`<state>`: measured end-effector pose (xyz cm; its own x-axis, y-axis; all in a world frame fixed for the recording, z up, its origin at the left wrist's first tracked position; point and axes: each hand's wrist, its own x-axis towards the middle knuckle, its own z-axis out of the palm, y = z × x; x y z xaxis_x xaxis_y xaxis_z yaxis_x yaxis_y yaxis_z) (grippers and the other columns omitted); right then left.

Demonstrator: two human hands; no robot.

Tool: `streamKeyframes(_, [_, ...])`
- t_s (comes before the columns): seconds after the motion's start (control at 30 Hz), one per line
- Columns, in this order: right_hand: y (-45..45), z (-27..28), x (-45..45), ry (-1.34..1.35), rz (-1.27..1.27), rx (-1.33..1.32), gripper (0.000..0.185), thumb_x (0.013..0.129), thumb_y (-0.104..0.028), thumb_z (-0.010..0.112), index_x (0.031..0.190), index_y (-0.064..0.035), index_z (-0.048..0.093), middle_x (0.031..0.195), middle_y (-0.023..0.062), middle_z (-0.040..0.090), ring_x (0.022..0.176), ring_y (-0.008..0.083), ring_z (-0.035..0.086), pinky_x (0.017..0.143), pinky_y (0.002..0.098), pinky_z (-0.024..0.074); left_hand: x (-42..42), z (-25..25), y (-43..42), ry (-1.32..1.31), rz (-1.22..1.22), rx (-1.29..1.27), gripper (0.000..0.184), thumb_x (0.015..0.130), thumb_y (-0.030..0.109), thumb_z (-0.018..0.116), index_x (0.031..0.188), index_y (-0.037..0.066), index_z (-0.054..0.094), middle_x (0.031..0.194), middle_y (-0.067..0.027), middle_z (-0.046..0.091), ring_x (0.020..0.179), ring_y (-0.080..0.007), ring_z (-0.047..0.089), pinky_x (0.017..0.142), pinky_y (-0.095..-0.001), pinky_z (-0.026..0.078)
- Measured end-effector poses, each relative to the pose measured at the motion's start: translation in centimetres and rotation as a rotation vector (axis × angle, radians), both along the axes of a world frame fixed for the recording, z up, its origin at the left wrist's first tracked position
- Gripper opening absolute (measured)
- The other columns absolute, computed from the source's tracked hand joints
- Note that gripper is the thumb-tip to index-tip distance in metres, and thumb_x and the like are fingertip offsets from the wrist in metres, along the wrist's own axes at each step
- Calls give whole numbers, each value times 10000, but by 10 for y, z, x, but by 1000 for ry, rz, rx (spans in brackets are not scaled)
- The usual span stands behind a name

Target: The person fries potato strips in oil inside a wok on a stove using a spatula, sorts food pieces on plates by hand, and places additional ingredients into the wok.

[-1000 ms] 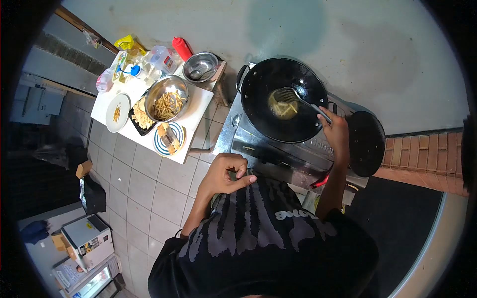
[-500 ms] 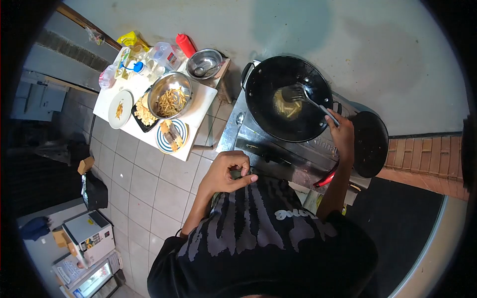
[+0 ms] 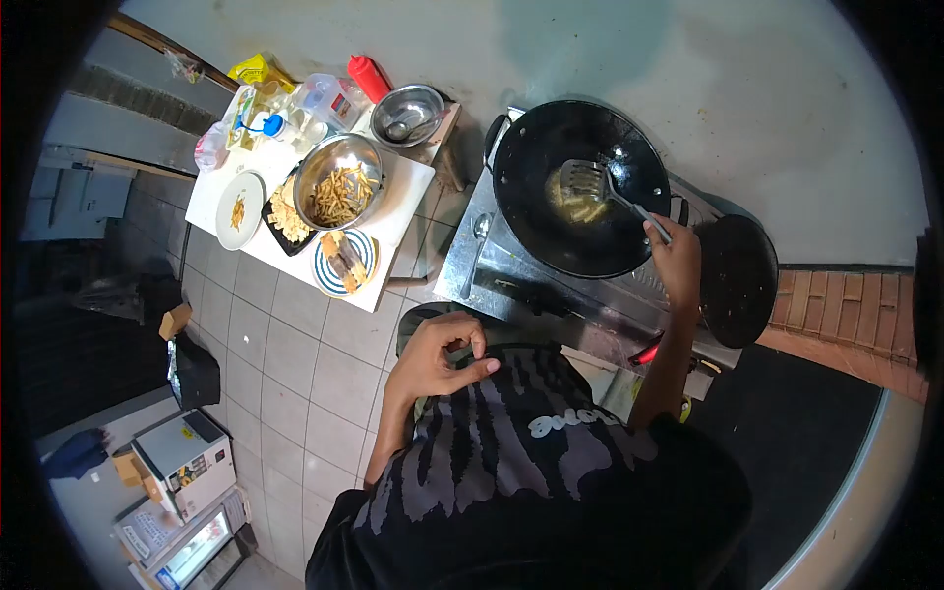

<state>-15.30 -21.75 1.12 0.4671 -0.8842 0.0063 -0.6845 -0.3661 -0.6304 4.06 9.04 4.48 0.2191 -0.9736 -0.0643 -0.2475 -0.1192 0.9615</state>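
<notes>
Holding spatula (image 3: pixel 587 180) in closed right fingers (image 3: pixel 662 240), nothing in loosely curled left fingers (image 3: pixel 477 340); best to slide flat beneath strips (image 3: pixel 582 212) at bottom of wok (image 3: pixel 529 162), turning gently to avoid splashing

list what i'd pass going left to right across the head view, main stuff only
White plate → metal bowl → left hand → wok → right hand → bricks.

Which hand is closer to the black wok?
Right. The right hand holds the spatula at the edge of the wok; the left hand is farther off, in front of the shirt.
</notes>
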Motion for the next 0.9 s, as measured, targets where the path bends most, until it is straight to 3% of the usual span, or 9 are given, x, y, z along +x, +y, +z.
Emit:
streamKeyframes(0.2, [1, -6, -1, 28, 7, 62, 318, 855, -285, 635, 1006, -10, 690, 829, 202, 674, 747, 288, 672, 700, 350, 491, 14, 1, 12, 37, 81, -1, 262, 676, 123, 773, 679, 44, 523, 681, -14, 475, 568, -113, 379, 522, -259, 296])
streamKeyframes(0.47, [39, 5, 9, 6, -128, 45, 304, 836, -287, 655, 999, -33, 697, 843, 207, 673, 787, 315, 673, 709, 360, 492, 56, 6, 22, 2, -38, -55, 257, 677, 133, 772, 688, 52, 528, 645, -23, 474, 556, -129, 375, 514, -265, 294])
streamKeyframes(0.7, [79, 21, 19, 33, -114, -144, 286, 835, -279, 648, 1028, -73, 696, 881, 216, 665, 846, 369, 653, 731, 406, 502, 102, 22, 27, -39, -147, -208, 258, 700, 129, 759, 684, 42, 516, 628, -23, 474, 551, -128, 365, 506, -269, 287])
streamKeyframes(0.9, [111, 27, 25, 175, -266, -298, 284, 838, -297, 643, 1030, -94, 695, 902, 205, 660, 875, 390, 629, 754, 442, 493, 135, 17, 36, -37, -230, -243, 226, 705, 126, 753, 699, 42, 542, 625, -15, 461, 547, -119, 354, 508, -265, 277])
